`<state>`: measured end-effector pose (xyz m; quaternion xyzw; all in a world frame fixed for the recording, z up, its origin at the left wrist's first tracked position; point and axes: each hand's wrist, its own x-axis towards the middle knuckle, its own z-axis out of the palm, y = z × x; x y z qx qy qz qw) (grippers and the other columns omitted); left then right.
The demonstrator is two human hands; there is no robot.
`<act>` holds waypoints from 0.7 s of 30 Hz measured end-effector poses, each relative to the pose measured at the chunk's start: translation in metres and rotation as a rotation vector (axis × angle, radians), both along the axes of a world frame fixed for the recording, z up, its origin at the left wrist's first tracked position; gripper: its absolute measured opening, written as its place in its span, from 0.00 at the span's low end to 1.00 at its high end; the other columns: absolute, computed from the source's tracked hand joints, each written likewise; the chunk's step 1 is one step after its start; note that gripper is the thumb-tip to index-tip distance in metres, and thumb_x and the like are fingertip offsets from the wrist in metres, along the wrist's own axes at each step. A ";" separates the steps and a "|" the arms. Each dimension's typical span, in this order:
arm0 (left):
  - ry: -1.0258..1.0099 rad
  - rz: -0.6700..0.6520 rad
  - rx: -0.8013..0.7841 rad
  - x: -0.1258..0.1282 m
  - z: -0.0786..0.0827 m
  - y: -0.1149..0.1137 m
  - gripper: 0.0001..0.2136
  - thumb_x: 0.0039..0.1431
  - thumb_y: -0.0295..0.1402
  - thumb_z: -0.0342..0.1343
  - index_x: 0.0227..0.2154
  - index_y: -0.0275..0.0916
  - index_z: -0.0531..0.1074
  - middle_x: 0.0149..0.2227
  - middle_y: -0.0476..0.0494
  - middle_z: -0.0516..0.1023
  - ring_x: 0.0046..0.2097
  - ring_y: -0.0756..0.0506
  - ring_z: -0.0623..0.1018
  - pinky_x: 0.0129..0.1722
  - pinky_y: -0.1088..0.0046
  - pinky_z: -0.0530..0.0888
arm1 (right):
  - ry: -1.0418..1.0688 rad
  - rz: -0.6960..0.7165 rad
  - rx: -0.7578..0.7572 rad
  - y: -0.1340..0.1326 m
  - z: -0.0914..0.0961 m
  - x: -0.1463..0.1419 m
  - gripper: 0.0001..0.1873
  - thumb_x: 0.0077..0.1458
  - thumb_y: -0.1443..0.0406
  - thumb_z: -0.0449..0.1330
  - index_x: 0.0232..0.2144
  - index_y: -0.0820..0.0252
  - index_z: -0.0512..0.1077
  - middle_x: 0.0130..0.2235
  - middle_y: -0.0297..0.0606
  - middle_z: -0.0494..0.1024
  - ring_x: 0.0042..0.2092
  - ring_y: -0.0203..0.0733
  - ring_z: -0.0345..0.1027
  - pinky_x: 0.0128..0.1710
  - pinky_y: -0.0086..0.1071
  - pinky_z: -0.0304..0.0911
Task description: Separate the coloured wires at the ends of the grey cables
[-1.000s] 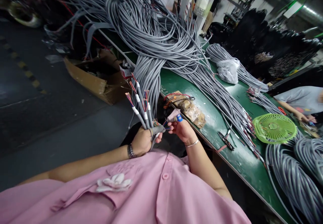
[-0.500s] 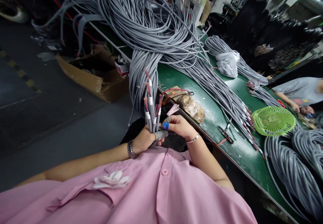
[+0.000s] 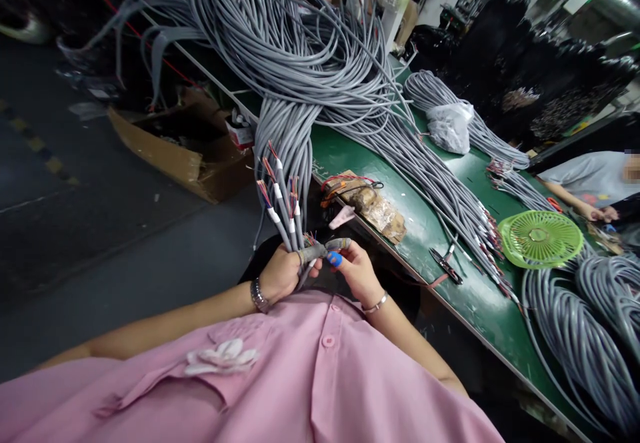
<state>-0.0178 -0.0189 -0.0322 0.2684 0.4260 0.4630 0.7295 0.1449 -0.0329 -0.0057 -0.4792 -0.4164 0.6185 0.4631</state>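
My left hand, a dark watch at its wrist, is closed around several grey cables. Their ends fan upward, with white bands and thin red, blue and other coloured wires. A grey wrapping covers the left thumb. My right hand is closed, its tips meeting the left thumb tip; blue tape is on its thumb and a grey-yellow wrapping on its index finger. What lies between those right fingertips is too small to make out. A few short coloured wires stick up just behind the left thumb.
Large bundles of grey cable cover the green table. Near its edge lie a taped block and pliers-like tool; farther right is a green fan. A cardboard box stands left. Another person works at right.
The cable ends in my left hand have tilted left and spread apart. My right hand has shifted slightly, its index finger now lifted and straighter. Short coloured wires now show by the left thumb.
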 end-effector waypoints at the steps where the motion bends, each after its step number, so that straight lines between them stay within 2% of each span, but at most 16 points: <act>1: 0.000 0.000 -0.002 0.000 0.000 0.000 0.10 0.46 0.36 0.66 0.24 0.34 0.73 0.19 0.46 0.74 0.19 0.50 0.72 0.18 0.76 0.69 | -0.006 -0.040 0.012 -0.001 -0.002 -0.004 0.15 0.45 0.57 0.69 0.34 0.58 0.74 0.30 0.33 0.74 0.30 0.34 0.65 0.28 0.28 0.62; 4: 0.014 -0.039 0.007 0.000 -0.001 -0.002 0.10 0.47 0.36 0.66 0.24 0.35 0.73 0.19 0.45 0.75 0.19 0.49 0.72 0.18 0.75 0.70 | -0.027 -0.058 0.032 0.003 -0.001 -0.012 0.12 0.47 0.57 0.67 0.29 0.59 0.73 0.26 0.32 0.73 0.27 0.34 0.63 0.27 0.28 0.60; 9: 0.045 -0.150 0.008 -0.001 0.003 -0.007 0.08 0.44 0.33 0.65 0.24 0.35 0.74 0.18 0.45 0.74 0.18 0.49 0.72 0.18 0.75 0.68 | 0.005 0.056 -0.022 0.019 0.008 -0.016 0.12 0.47 0.58 0.67 0.27 0.59 0.71 0.20 0.29 0.71 0.22 0.32 0.63 0.23 0.27 0.56; 13: 0.029 -0.092 0.026 -0.002 0.003 -0.007 0.07 0.45 0.33 0.64 0.23 0.35 0.74 0.17 0.46 0.73 0.17 0.50 0.70 0.17 0.75 0.68 | 0.005 0.041 -0.069 0.023 0.008 -0.016 0.14 0.44 0.58 0.69 0.27 0.61 0.72 0.21 0.28 0.71 0.22 0.30 0.60 0.23 0.26 0.57; 17: 0.019 -0.029 0.014 -0.003 -0.003 -0.005 0.09 0.46 0.35 0.64 0.21 0.35 0.73 0.17 0.46 0.73 0.17 0.50 0.70 0.17 0.75 0.68 | 0.035 0.030 -0.134 0.019 0.002 -0.014 0.17 0.41 0.56 0.71 0.29 0.61 0.73 0.21 0.27 0.68 0.22 0.29 0.59 0.23 0.26 0.61; 21: 0.006 -0.042 -0.005 -0.002 -0.005 -0.003 0.08 0.46 0.34 0.65 0.23 0.35 0.73 0.18 0.45 0.73 0.17 0.50 0.71 0.18 0.75 0.68 | 0.053 0.009 -0.118 0.018 -0.001 -0.014 0.15 0.42 0.58 0.70 0.28 0.61 0.72 0.21 0.27 0.68 0.22 0.30 0.59 0.23 0.26 0.60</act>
